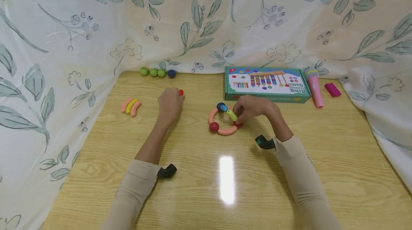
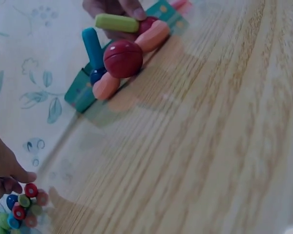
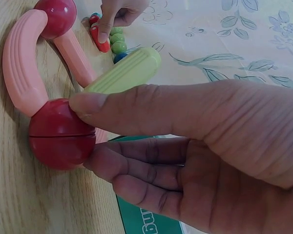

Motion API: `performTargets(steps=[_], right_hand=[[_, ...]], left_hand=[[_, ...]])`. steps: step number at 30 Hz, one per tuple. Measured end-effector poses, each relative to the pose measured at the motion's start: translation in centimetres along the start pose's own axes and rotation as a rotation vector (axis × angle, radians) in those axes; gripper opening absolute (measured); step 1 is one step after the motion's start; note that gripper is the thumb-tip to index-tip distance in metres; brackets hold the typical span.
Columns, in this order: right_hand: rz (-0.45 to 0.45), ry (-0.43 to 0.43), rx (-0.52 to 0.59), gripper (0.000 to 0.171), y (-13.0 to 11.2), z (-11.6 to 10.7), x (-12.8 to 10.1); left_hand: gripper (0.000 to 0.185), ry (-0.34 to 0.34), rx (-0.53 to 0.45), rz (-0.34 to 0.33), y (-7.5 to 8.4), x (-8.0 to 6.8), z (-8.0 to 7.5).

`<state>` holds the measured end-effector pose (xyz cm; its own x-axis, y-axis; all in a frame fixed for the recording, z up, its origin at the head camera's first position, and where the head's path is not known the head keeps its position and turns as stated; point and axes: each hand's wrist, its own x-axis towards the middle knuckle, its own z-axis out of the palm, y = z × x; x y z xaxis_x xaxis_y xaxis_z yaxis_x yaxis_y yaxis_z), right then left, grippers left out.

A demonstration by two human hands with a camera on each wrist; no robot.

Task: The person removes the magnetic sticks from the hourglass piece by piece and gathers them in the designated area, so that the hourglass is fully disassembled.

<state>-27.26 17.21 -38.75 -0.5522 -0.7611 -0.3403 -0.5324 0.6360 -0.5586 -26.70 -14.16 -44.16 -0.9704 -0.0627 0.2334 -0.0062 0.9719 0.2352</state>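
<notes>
My right hand (image 1: 254, 107) pinches a red ball (image 3: 62, 134) between thumb and fingertips. This ball belongs to a ring of curved salmon pieces (image 1: 227, 131), along with a second red ball (image 1: 214, 127) and a dark blue ball (image 1: 220, 106). A light green stick (image 3: 127, 70) slants up from the held ball. From the dark blue ball rises a blue stick (image 2: 92, 48). At the left, my left hand (image 1: 170, 105) reaches over a small group of coloured sticks, its fingers pinching a red stick (image 3: 99, 39); the palm hides most of the group in the head view.
Left of my left hand lie two salmon curved pieces and a yellow one (image 1: 130, 106). Green balls (image 1: 153, 72) and a dark blue ball (image 1: 171, 73) line the back edge. Behind the ring is a game box (image 1: 267, 84), with a pink microphone (image 1: 315, 88) and magenta block (image 1: 332, 89) beyond.
</notes>
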Motion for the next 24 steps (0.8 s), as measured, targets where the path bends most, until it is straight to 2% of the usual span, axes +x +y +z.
performTargets(steps=[2,4,6,9,11,13,16,20,24], right_hand=[[0.004,-0.001,0.002,0.004,-0.1,-0.1,-0.1],[0.008,-0.002,0.003,0.003,-0.1,-0.1,-0.1],[0.012,-0.003,0.002,0.003,-0.1,-0.1,-0.1],[-0.008,-0.003,-0.002,0.004,-0.1,-0.1,-0.1],[-0.027,-0.002,-0.003,0.005,-0.1,-0.1,0.0],[-0.044,-0.001,-0.006,0.007,0.0,-0.1,0.0],[-0.047,-0.003,-0.007,0.010,0.0,-0.1,0.0],[-0.038,-0.006,-0.007,0.010,0.0,-0.1,0.0],[-0.028,-0.005,-0.007,0.008,0.0,-0.1,0.0]], left_hand=[[0.040,0.007,-0.010,0.032,0.4,-0.1,-0.2],[0.038,-0.023,-0.076,0.096,1.1,-0.2,-0.3],[0.033,-0.107,-0.178,0.199,2.2,-0.3,-0.4],[0.030,-0.290,-0.337,0.381,4.3,-0.6,-0.6],[0.038,-0.387,-0.397,0.483,5.6,-1.0,-0.6],[0.044,-0.435,-0.423,0.560,6.8,-1.4,-0.6],[0.037,-0.432,-0.440,0.600,8.0,-2.1,-0.1],[0.024,-0.374,-0.428,0.592,8.8,-2.6,0.5],[0.022,-0.329,-0.407,0.589,9.1,-2.9,0.5]])
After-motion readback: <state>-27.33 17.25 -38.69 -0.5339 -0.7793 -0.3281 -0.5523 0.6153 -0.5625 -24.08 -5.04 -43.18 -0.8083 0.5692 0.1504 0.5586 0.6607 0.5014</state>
